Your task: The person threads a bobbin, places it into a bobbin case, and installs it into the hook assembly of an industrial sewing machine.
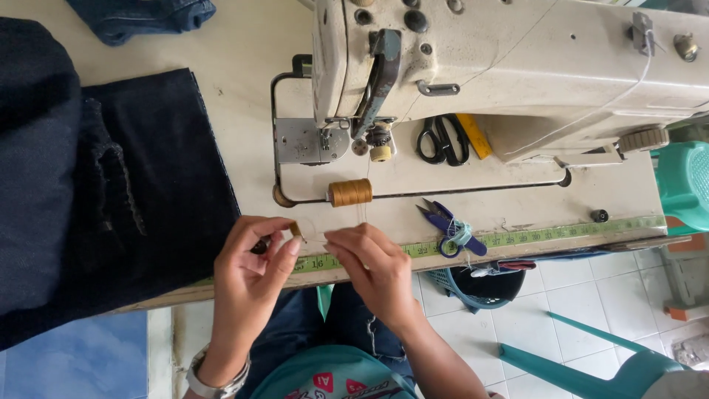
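- Left hand [247, 270]: at the near edge of the surface [244, 81], fingers pinched shut on a small brown bobbin [296, 230] held between thumb and forefinger. A watch sits on the wrist.
- Right hand [373, 266]: just beside the left, also at the near edge; fingers closed together, apparently on a fine thread [362, 214], though the grip itself is too small to confirm.
- Thread: runs from the hands up to a tan spool [351, 192], which lies on the surface just in front of the sewing machine [517, 66].
- Tape measure [517, 238]: lies flat along the near edge, passing under both hands.
- Snips [450, 225] with purple handles: on the surface right of the hands, over the tape measure.
- Black scissors [442, 140]: under the machine arm.
- Dark denim [140, 185]: covers the left part of the surface.
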